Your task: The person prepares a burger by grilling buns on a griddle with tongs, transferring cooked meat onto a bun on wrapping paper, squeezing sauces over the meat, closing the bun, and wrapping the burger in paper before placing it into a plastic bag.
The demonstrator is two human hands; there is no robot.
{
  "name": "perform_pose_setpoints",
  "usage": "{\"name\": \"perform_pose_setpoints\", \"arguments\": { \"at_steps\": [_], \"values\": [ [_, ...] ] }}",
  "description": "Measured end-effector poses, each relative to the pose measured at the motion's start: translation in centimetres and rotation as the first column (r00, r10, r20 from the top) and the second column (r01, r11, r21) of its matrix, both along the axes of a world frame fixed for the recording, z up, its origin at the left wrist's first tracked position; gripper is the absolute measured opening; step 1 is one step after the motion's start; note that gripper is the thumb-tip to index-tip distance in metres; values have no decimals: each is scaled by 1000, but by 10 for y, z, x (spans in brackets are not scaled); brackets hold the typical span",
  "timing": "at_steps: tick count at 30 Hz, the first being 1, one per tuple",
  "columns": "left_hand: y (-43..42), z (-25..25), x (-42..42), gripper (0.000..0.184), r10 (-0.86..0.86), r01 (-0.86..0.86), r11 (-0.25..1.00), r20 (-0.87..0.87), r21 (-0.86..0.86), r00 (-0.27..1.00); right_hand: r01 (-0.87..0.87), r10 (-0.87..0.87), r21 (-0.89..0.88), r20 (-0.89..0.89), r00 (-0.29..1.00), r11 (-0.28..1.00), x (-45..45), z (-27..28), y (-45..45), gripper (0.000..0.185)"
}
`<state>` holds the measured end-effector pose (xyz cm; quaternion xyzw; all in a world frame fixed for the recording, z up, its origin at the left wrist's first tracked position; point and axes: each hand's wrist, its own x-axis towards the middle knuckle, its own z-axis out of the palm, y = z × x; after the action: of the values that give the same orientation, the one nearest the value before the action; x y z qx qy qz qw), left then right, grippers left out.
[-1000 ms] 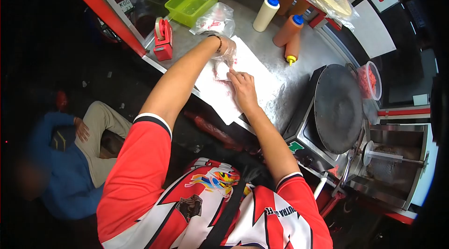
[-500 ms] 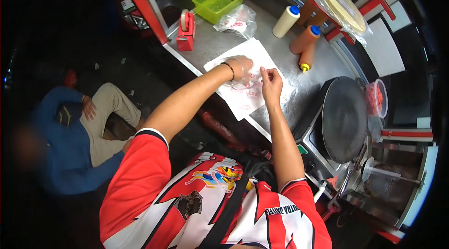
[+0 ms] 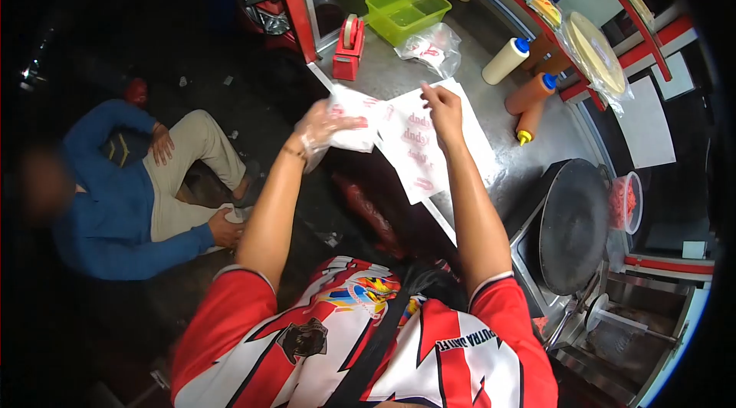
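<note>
My left hand (image 3: 322, 130), in a clear plastic glove, is closed round a white paper packet (image 3: 356, 118) with red print, held past the counter's edge. Over the stack of printed paper sheets (image 3: 422, 147) on the steel counter is my right hand (image 3: 443, 107), bare, its fingers curled and nearly together; whether anything small is between them I cannot make out. A crumpled plastic bag (image 3: 435, 49) with red-printed paper in it lies just behind the sheets. The red tape dispenser (image 3: 348, 55) stands beyond the packet.
A green basket (image 3: 406, 11) and sauce bottles (image 3: 506, 61) stand at the back. On the right are a round black griddle (image 3: 573, 225) and a tub of shredded red food (image 3: 625, 203). A seated person (image 3: 130, 185) in blue is on the left.
My left hand has lifted the packet off the sheets and moved left with it. My right hand has stayed above the sheets. The view has turned, shifting the counter rightward.
</note>
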<state>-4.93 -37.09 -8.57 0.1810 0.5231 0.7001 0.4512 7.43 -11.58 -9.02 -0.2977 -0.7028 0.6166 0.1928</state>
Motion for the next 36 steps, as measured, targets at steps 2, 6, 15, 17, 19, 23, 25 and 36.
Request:
{"name": "perform_pose_setpoints", "arguments": {
  "at_steps": [2,6,15,17,19,23,25,36],
  "values": [
    [-36,-7,3,32,212,-214,975,-40,-57,977,-169,157,122,104,982,978,-50,-27,-5,35],
    [-74,-12,15,35,494,-494,868,215,-55,843,-214,199,263,82,977,941,-152,-59,-32,36],
    [-100,-26,28,41,631,-651,758,293,-36,718,4,-107,-575,-145,984,818,-195,-75,-72,20],
    [-100,-19,26,41,641,-660,750,294,-44,709,-13,-94,-478,-200,975,878,-169,-77,-91,16],
    [-97,-19,20,41,649,-669,743,286,-36,705,89,-100,-222,-36,994,971,-149,-75,-111,16],
    [-84,-10,17,37,658,-688,725,311,-19,685,-8,-94,297,328,940,955,-153,-101,-90,23],
    [-69,7,17,33,708,-729,683,286,-45,645,-175,25,365,379,925,915,-139,-91,-77,27],
    [-33,42,34,24,706,-704,708,-41,49,707,-743,753,354,142,643,568,-21,133,-93,29]
  ]
}}
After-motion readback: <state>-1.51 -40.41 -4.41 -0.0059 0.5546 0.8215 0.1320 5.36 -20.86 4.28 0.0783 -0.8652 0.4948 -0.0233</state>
